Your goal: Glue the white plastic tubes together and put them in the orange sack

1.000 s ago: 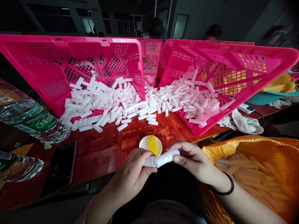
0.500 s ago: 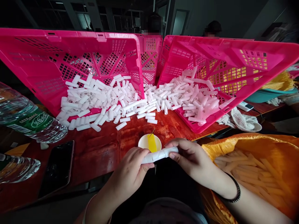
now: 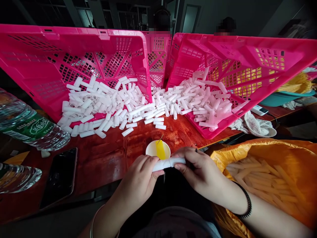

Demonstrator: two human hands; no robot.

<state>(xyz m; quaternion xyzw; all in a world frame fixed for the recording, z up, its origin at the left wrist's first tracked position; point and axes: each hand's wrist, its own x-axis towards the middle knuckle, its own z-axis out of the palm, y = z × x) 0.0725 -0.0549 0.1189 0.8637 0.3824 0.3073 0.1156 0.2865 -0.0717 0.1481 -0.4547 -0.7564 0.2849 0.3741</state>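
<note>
Between my two hands is a white plastic tube [image 3: 164,164], lying nearly level, with step-like joints that look like short pieces put together end to end. My left hand [image 3: 140,177] is closed round its left end, thumb beneath. The thumb and fingers of my right hand [image 3: 203,172] pinch the other end. Just beyond the tube stands a small white bowl [image 3: 150,150] with a yellow strip [image 3: 160,150] and a thin dark stick in it. Loose short white tubes [image 3: 112,102] are heaped farther back on the red-brown table [image 3: 109,155].
Two pink crates [image 3: 128,36] lie tipped on their sides, tubes spilling out. Water bottles [image 3: 32,127] and a black phone [image 3: 59,178] are at the left. At the right, an orange sack [image 3: 294,158] holds longer pale tubes, near a white cloth [image 3: 257,124]. Other people's heads show behind.
The tube and my right hand have shifted slightly left, and the joined tube looks a little shorter. Both hands keep their grip. The whole view has moved slightly.
</note>
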